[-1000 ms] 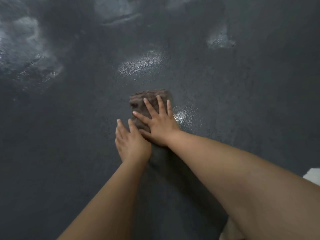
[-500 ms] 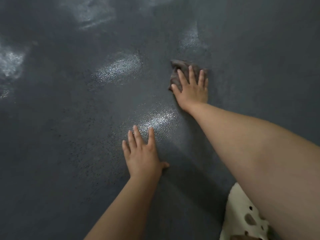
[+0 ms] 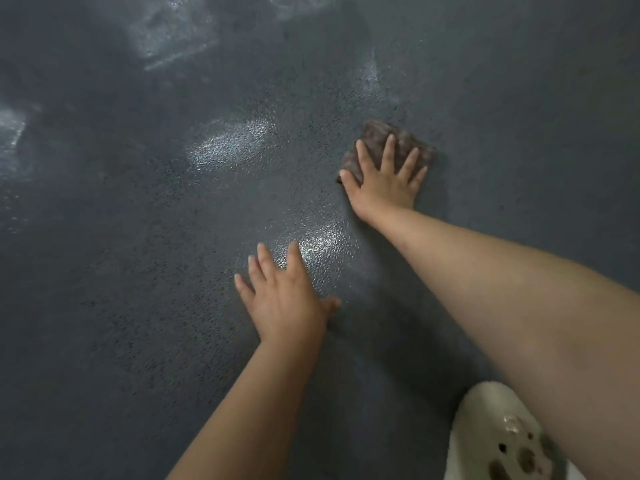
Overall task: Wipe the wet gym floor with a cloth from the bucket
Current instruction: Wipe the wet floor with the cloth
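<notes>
Since a second ago the right hand [image 3: 384, 183] has carried the cloth [image 3: 391, 147] away from the left hand [image 3: 284, 299], out to the right across the floor [image 3: 104, 306]; over the last half second both have kept much the same places. Right fingers lie spread and straight, pressing the crumpled brown cloth flat against the dark, pebbled floor. Left hand rests palm down on the floor nearer the body, fingers straight, holding nothing, its fingertips at a shiny wet patch [image 3: 318, 244]. More wet gleams show farther out. A pale perforated shoe [image 3: 495, 441] sits at the lower right, under the right forearm.
</notes>
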Available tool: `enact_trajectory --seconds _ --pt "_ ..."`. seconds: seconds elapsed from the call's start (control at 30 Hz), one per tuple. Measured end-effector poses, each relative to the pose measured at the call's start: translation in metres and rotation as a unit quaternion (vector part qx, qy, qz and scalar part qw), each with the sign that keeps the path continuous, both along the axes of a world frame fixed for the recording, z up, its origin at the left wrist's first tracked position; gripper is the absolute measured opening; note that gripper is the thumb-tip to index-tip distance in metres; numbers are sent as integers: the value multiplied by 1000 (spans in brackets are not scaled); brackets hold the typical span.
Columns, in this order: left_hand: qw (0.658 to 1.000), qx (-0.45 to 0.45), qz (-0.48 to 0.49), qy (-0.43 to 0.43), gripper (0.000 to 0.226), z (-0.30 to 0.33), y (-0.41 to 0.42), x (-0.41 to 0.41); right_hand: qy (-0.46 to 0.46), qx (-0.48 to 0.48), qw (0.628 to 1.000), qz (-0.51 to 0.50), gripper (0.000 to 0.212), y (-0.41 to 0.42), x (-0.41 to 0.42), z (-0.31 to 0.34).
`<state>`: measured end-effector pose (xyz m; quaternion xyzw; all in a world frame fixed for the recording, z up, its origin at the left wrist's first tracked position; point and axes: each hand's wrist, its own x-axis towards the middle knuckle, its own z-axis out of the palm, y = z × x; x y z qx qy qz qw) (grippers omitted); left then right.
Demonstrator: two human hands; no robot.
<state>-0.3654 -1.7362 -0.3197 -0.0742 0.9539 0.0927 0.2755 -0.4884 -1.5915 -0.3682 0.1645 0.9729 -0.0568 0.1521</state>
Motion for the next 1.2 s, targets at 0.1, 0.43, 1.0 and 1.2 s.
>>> enact_trajectory --seconds 0.1,0.43,1.0,1.2 --pt "998 -24 -48 -13 105 -3 4 -20 -16 -6 999 44 68 10 -31 2" --pt "991 -84 -103 -29 102 -9 8 -27 16 -20 1000 10 55 44 -47 -1" --pt "994 -36 -85 -64 103 19 -13 73 -28 -24 992 -118 61 5 147 9" --pt "994 -82 -34 -64 86 10 -7 109 -42 -63 995 64 58 -72 220 9"
